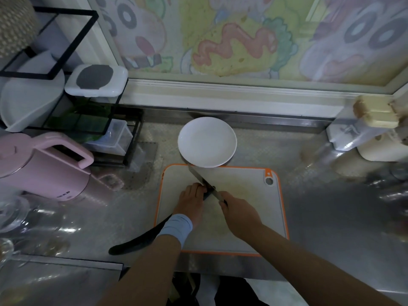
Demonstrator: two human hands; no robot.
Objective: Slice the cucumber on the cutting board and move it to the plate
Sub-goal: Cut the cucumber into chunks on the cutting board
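Near front edge of bench [320, 217], on cutting board [242, 191]: left hand [192, 199] fingers curled over cucumber [206, 196], pinning it against roll; cucumber mostly hidden. Right hand [239, 214] clenched round knife [198, 176] handle, blade slanting across cucumber end. Plate [207, 141] bare, at board's far edge, probably for short transfer.

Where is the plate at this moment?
In the head view the plate sits centre frame on the counter, beyond the far edge of the cutting board, the knife tip close to its near rim.
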